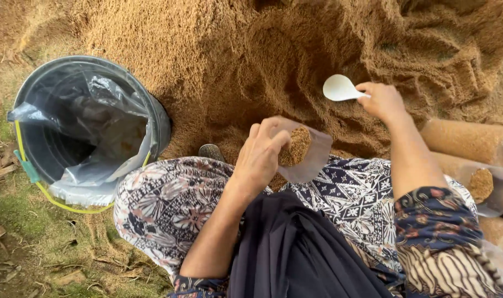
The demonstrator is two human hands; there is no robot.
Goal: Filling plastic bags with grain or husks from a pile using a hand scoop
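Note:
My left hand point(262, 152) grips a clear plastic bag point(312, 157) by its mouth, and the bag is packed nearly full of brown sawdust point(295, 146). My right hand point(383, 101) holds a white plastic scoop point(340, 88) over the big heap of sawdust point(295, 49) in front of me. The scoop's bowl points left and looks empty. I sit with patterned cloth over my knees point(169, 198), and the bag rests between them.
A dark bucket point(160, 118) lined with a crumpled clear plastic sheet point(97, 110) stands at the left, half sunk beside the heap. Several filled sawdust bags point(466, 138) lie stacked at the right. Grass and dry leaves cover the ground at lower left.

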